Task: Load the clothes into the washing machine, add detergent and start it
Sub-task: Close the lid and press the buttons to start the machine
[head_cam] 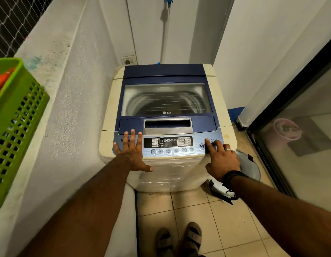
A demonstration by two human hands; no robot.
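Note:
A cream top-loading washing machine [225, 130] with a blue lid [166, 71] stands in a narrow corner; the lid is down and the drum shows through its window. My left hand [132, 151] lies flat, fingers spread, on the left end of the control panel [168, 144]. My right hand [221, 158] rests at the panel's right end, its index finger stretched onto the power button [207, 140] beside the start/pause button [201, 146]. A green laundry basket [18, 130] with orange cloth inside sits on the ledge at left.
White walls close in on the left, back and right. A glass sliding door [300, 136] runs along the right. A grey round lid [250, 167] lies on the tiled floor beside the machine. A wall socket [128, 61] and a mop handle [165, 34] are behind it.

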